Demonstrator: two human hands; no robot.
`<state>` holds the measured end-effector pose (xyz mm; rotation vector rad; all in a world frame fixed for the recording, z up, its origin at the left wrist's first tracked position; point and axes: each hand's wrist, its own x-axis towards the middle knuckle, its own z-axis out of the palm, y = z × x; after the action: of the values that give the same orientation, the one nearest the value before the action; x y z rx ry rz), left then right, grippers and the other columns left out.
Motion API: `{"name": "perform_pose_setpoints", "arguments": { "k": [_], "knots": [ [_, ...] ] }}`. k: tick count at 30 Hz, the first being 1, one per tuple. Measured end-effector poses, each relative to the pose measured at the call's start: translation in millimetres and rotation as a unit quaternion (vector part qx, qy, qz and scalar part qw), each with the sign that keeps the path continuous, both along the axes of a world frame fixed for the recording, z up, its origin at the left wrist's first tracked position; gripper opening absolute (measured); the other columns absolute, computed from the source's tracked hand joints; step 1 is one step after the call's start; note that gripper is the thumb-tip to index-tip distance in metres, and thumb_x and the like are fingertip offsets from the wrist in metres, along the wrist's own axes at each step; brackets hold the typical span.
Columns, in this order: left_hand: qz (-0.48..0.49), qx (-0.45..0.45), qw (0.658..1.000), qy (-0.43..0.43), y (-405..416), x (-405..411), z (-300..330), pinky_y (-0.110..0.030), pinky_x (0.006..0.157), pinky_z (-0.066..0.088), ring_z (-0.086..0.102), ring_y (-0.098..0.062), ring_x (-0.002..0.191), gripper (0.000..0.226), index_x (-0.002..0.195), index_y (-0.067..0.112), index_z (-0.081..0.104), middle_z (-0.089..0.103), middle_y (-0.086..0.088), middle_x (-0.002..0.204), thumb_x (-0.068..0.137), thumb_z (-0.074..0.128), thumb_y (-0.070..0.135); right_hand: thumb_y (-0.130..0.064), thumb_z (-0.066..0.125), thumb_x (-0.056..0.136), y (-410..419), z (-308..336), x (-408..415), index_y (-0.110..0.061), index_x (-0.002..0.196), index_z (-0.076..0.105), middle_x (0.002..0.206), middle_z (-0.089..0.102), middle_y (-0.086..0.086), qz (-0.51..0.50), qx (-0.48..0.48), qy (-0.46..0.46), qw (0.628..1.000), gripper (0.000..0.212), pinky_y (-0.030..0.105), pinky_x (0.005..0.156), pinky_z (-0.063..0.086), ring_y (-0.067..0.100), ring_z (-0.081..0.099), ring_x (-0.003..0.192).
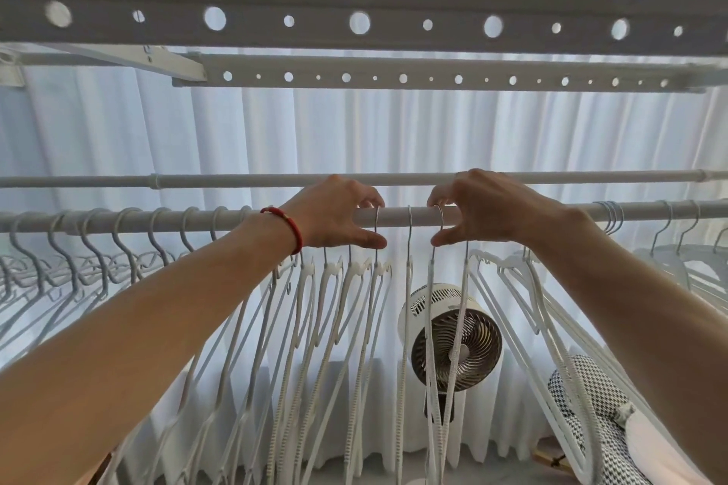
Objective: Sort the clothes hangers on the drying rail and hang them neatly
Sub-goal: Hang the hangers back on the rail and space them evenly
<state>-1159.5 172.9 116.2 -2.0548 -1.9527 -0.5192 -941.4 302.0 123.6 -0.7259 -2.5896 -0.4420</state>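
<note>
Two bare hands reach up to a round white drying rail point(398, 215) hung with rows of clothes hangers. The left hand point(335, 215), a red cord bracelet point(289, 226) at its wrist, curls fingers over the rail and thumb beneath, its grip closed in a pinch on the metal hook of a white ribbed plastic hanger point(376, 280). The right hand point(478, 209) mirrors it, thumb and forefinger pinching the silver hook of a second white hanger point(433, 327) that hangs straight down. Between the two hands one more slim white hanger point(407, 287) hangs alone on the rail. Left of the hands, a row of pale grey hangers point(90, 248) is spaced evenly along the rail; close-packed white hangers point(307, 307) hang below the left wrist, and others splay at angles beneath the right forearm point(512, 287). Behind the rail hang sheer white curtains point(275, 130); a round white floor fan point(453, 343) stands beyond the hangers. Overhead run two perforated white rack bars point(354, 4).
</note>
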Motion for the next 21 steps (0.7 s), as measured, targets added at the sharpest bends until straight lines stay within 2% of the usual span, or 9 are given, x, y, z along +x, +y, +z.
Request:
{"name": "perform_pose_setpoints", "arguments": {
  "k": [5,7,9,13,16,18,21],
  "knots": [
    [-0.008,0.003,1.0,-0.001,0,-1,-1,-0.044,0.094,0.055,0.065,-0.017,0.104,0.067,0.128,0.026,0.064,0.07,0.002,0.117,0.073,0.079,0.06,-0.063,0.082,0.072,3,-4,4,-0.032,0.122,0.065,0.107,0.072,-0.004,0.014,-0.001,0.013,1.0,0.062,0.032,0.069,0.046,0.018,0.064,0.086],
    [-0.007,0.003,1.0,0.0,-1,-1,-1,-0.044,0.094,0.055,0.065,-0.017,0.105,0.068,0.129,0.026,0.064,0.07,0.002,0.117,0.072,0.08,0.059,-0.063,0.082,0.072,2,-6,5,-0.03,0.129,0.062,0.118,0.072,-0.005,0.031,0.001,0.016,0.999,0.07,0.034,0.074,0.049,0.017,0.064,0.091],
    [-0.011,-0.001,1.0,-0.005,-1,0,1,-0.043,0.095,0.054,0.064,-0.016,0.107,0.072,0.132,0.024,0.062,0.069,0.004,0.12,0.072,0.08,0.059,-0.062,0.082,0.072,0,-7,6,-0.028,0.136,0.058,0.128,0.069,-0.006,0.045,0.002,0.017,0.999,0.076,0.038,0.085,0.054,0.02,0.067,0.105],
    [-0.032,0.001,0.999,-0.003,0,9,3,-0.042,0.097,0.052,0.063,-0.015,0.11,0.077,0.136,0.024,0.058,0.068,0.006,0.124,0.072,0.08,0.06,-0.059,0.082,0.074,0,-8,12,-0.026,0.136,0.058,0.127,0.069,-0.005,0.047,-0.022,0.014,0.999,0.075,0.039,0.089,0.055,0.019,0.066,0.106],
    [-0.041,0.008,0.999,0.022,6,21,4,-0.042,0.095,0.054,0.065,-0.016,0.106,0.072,0.135,0.024,0.06,0.069,0.002,0.123,0.075,0.077,0.061,-0.06,0.082,0.072,2,-9,17,-0.026,0.136,0.059,0.125,0.069,-0.005,0.045,-0.044,0.031,0.998,0.076,0.042,0.092,0.055,0.019,0.066,0.106],
    [-0.038,0.003,0.999,0.039,11,26,5,-0.042,0.093,0.055,0.066,-0.018,0.104,0.067,0.133,0.024,0.062,0.07,0.001,0.12,0.078,0.075,0.06,-0.06,0.083,0.071,3,-9,22,-0.025,0.137,0.059,0.13,0.068,-0.005,0.046,-0.047,0.042,0.997,0.078,0.042,0.096,0.052,0.019,0.064,0.113],
    [-0.034,0.003,0.999,0.028,13,27,6,-0.043,0.09,0.056,0.066,-0.016,0.097,0.055,0.125,0.025,0.066,0.072,0.003,0.112,0.081,0.074,0.055,-0.061,0.082,0.072,9,-9,33,-0.024,0.137,0.059,0.131,0.067,-0.005,0.042,-0.049,0.049,0.997,0.078,0.042,0.101,0.05,0.018,0.062,0.119]
  ]
}}
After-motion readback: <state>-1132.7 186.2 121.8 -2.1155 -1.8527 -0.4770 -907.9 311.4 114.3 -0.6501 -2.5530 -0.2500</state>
